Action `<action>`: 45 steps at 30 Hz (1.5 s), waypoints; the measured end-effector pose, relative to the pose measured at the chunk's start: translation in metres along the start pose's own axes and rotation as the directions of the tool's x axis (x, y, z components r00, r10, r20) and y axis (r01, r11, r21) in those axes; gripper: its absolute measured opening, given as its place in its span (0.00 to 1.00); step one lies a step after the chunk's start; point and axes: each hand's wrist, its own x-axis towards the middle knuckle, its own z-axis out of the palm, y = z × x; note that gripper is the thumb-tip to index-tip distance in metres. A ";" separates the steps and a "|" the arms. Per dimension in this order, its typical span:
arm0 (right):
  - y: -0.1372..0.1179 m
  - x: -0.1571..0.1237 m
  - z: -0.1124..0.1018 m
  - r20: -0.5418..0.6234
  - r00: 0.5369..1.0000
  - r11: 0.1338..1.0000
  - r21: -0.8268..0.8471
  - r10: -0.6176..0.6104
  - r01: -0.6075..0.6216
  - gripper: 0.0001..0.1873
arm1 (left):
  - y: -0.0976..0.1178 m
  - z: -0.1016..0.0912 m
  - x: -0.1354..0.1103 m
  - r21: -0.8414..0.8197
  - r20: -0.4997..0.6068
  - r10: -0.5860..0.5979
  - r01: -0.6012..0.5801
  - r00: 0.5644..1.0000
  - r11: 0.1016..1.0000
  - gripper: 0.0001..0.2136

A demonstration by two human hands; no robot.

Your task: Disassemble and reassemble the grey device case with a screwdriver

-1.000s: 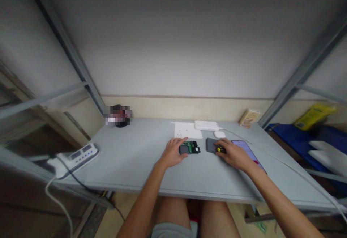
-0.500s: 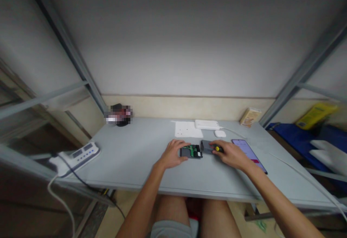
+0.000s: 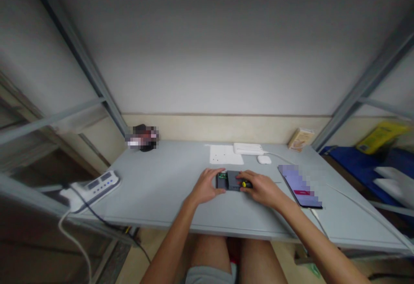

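Near the table's middle, my left hand (image 3: 206,185) grips the left end of a dark block with a green circuit board (image 3: 223,175), fingers over the far edge and thumb at the near edge. A grey casing (image 3: 233,180) covers the right part of that block. My right hand (image 3: 258,187) holds the casing by its right end. Tucked in the same hand is a screwdriver (image 3: 246,184), its yellow-tipped handle end showing and a thin shaft pointing right. The fingers hide the casing's right end.
Behind the hands lie a white sheet with small dark specks (image 3: 223,158), a white power strip (image 3: 248,149) and a small white case (image 3: 264,159). A phone (image 3: 299,187) rests on the right, a small box (image 3: 300,140) at the back, another power strip (image 3: 93,189) on the left.
My right hand has moved left with the casing and screwdriver. The casing, apart from the circuit board block before, now covers much of it. My left hand has stayed nearly in place.
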 end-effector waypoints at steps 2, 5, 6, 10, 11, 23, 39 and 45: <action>-0.002 -0.001 0.003 0.016 1.000 1.000 -0.031 0.000 0.001 0.20 | 0.000 0.000 -0.001 -0.014 -0.008 -0.012 0.012 1.000 1.000 0.38; -0.003 -0.002 0.006 0.013 1.000 0.998 -0.065 0.000 0.001 0.21 | 0.001 0.000 -0.001 -0.017 -0.015 -0.019 0.019 1.000 1.000 0.37; -0.003 -0.003 0.007 0.006 1.000 0.997 -0.071 -0.003 0.004 0.21 | 0.002 0.000 -0.002 -0.014 -0.016 -0.019 0.018 1.000 1.000 0.37; -0.004 -0.002 0.011 -0.017 0.999 0.997 -0.068 -0.031 0.030 0.20 | 0.003 0.000 -0.002 0.011 -0.003 -0.027 0.027 1.000 1.000 0.38; -0.004 -0.001 0.012 -0.024 0.999 0.997 -0.062 -0.039 0.038 0.20 | 0.002 0.000 -0.002 0.018 0.003 -0.035 0.035 0.999 0.999 0.40; -0.007 0.003 0.019 -0.186 0.964 0.973 0.098 -0.189 0.209 0.12 | -0.002 0.006 -0.002 0.054 -0.011 -0.050 0.050 0.999 0.997 0.40; 0.037 0.051 0.021 -0.476 0.602 0.540 0.837 0.641 0.088 0.30 | 0.011 0.005 0.011 0.043 -0.139 -0.036 0.042 0.990 0.998 0.16; 0.033 0.075 0.041 -0.491 0.703 0.610 0.786 0.514 0.104 0.27 | 0.004 0.010 0.028 0.082 -0.137 -0.111 0.123 0.984 0.989 0.26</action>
